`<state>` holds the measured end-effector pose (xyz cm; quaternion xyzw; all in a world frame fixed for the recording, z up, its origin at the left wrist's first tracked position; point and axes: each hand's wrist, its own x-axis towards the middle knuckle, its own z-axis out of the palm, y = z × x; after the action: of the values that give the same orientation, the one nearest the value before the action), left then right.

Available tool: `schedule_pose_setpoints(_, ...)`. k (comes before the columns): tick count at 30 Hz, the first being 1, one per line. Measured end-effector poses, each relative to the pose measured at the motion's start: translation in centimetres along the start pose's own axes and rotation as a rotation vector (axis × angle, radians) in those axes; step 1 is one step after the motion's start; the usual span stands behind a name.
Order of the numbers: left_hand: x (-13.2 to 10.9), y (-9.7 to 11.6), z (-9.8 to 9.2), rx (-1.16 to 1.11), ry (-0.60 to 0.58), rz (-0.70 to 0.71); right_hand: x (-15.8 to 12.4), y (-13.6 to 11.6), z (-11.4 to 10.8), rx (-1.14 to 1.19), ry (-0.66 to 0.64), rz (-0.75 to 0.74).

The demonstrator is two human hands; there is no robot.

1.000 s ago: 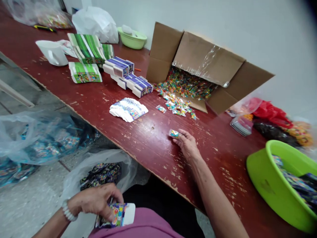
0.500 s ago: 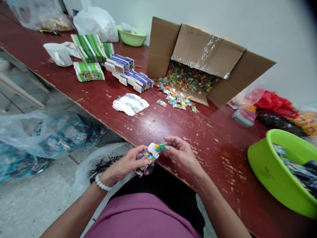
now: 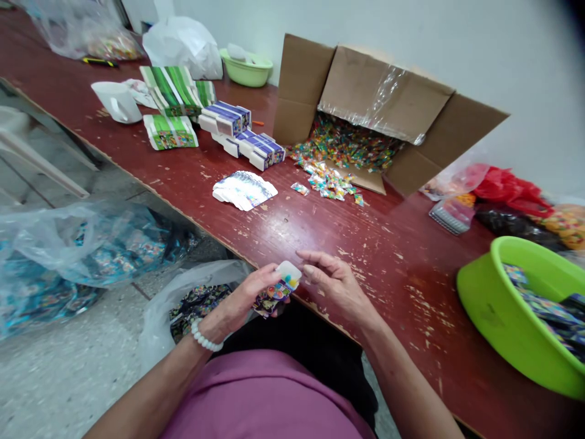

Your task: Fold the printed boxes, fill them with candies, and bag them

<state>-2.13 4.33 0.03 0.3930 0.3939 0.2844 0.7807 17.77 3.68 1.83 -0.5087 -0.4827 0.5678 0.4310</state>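
A small purple printed carton (image 3: 270, 299) is gripped in my left hand (image 3: 249, 296), its white top flap standing up. Yellow and blue-green candy (image 3: 290, 280) shows at the carton's mouth. Just right of the flap is my right hand (image 3: 336, 283), fingers loosely bent and apart, with nothing visible in them. On the table beyond lies a fanned pile of flat cartons (image 3: 245, 190). Small wrapped candies (image 3: 331, 183) spill out of a large cardboard box (image 3: 386, 91) lying with its flaps spread.
Bundled purple cartons (image 3: 260, 149) and green cartons (image 3: 171, 132) stand at the back left beside a white mug (image 3: 117, 102). A green basin (image 3: 484, 311) holding dark packets is on the right. Plastic bags of packets (image 3: 114, 244) sit below the table edge (image 3: 183, 213).
The candy has passed from my right fingers into the carton's mouth. My right fingers have come apart from it, and my left hand has shifted slightly right with the carton.
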Motion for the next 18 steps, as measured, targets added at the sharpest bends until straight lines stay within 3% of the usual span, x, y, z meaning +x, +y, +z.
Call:
schedule_pose_setpoints(3, 0.4, -0.6, 0.1, -0.054, 0.066, -0.022, 0.2, 0.5, 0.2, 0.198, 0.043, 0.057)
schedule_pose_setpoints(9, 0.3, -1.2, 0.4, -0.106, 0.067, 0.036, 0.0, 2.2, 1.6, 0.294, -0.076, 0.201)
schedule_pose_setpoints(14, 0.2, -1.6, 0.9, -0.293, 0.169, 0.032, -0.3, 2.5, 3.8, 0.158, 0.030, 0.000)
schedule_pose_setpoints(18, 0.0, -1.4, 0.8, -0.421, 0.114, -0.098, -0.4, 2.3, 3.9, -0.157, 0.135, -0.241)
